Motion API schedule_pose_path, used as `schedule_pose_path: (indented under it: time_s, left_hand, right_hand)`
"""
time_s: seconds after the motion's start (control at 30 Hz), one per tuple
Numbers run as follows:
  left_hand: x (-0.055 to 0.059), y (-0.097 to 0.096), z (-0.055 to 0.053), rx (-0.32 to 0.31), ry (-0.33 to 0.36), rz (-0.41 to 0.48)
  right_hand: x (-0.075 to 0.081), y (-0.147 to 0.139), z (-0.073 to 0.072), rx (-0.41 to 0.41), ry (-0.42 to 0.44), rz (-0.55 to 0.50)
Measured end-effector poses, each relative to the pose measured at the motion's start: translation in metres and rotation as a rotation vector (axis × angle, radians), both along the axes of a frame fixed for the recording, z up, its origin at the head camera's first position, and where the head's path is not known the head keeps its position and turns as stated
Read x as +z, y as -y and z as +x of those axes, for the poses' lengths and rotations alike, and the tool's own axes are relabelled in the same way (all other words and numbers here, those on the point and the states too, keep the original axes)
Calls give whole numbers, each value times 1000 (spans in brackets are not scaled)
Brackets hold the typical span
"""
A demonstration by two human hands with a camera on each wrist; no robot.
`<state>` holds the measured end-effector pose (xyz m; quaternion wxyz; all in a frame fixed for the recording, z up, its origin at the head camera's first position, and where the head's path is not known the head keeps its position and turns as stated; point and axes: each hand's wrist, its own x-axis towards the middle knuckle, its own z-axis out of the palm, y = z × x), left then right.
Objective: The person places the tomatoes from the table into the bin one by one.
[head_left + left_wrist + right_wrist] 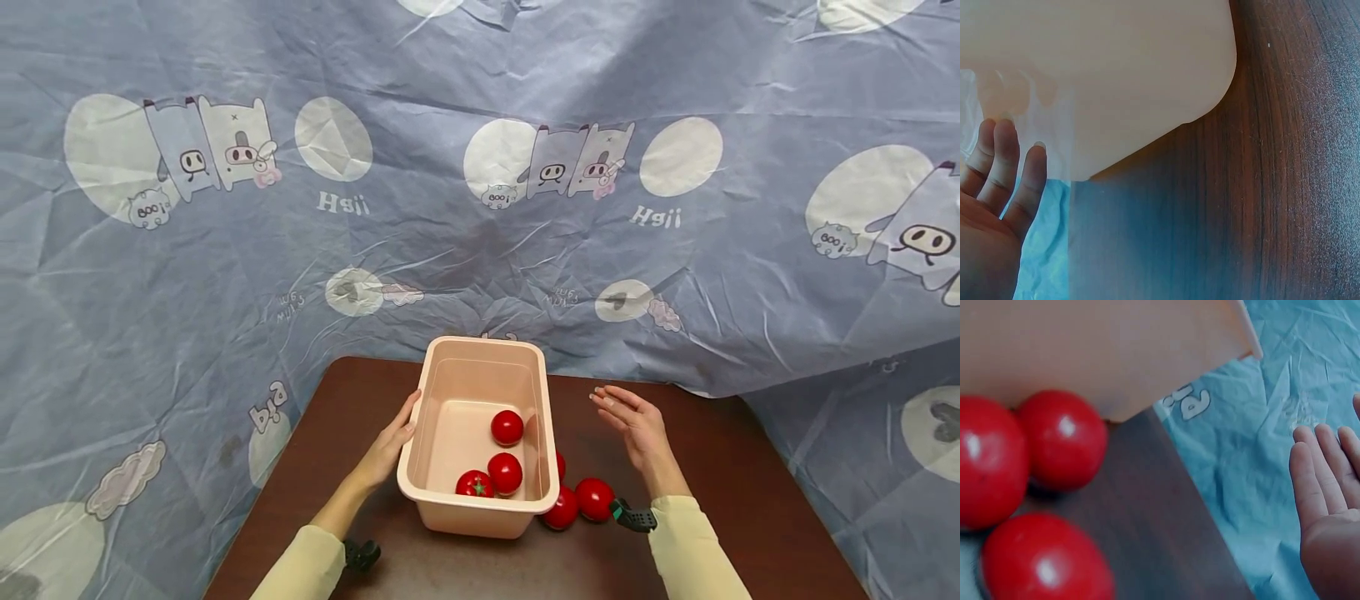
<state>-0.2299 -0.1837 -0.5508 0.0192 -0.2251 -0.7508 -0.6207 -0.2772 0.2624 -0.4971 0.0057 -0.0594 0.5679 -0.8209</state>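
L hand [386,446], fingers fairly straight & a bit spread, touched the L side of the pink bin [476,521], btwn both hands; R hand [636,425] hung apart to its R, fingers extended! 3 red tomatoes [507,428] sat inside; 3 other tomatoes [596,500] clustered on the brown surface [750,500], by its R wall.

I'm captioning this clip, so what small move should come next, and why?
Probably bring the right hand to the rightmost loose tomato: that hand is empty, three tomatoes lie outside the bin while three sit inside, and the left hand rests against the bin's side.
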Motion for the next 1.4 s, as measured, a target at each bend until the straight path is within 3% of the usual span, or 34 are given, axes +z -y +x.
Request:
schedule_pose_path:
  time_s: [0.17,0.37,0.57,0.7,0.83,1.1,1.4]
  left_hand:
    - [-2,-1,1,4,10,11]
    - [-3,0,-2,-13,0,19]
    - [13,3,2,-26,37,16]
    - [30,2,10,-26,40,-12]
    - [37,0,12,-18,33,-27]
    - [31,0,13,-27,33,-3]
    - [32,1,13,-44,35,8]
  right_hand:
    - [-25,-11,20,14,-32,6]
    - [-45,-23,39,49,-131,36]
    - [-70,-23,58,68,-195,-4]
    - [-92,-23,71,66,-167,-34]
    - [-109,-23,80,26,-135,-28]
    - [-129,-26,90,-4,-69,14]
    - [-132,-19,91,-47,5,71]
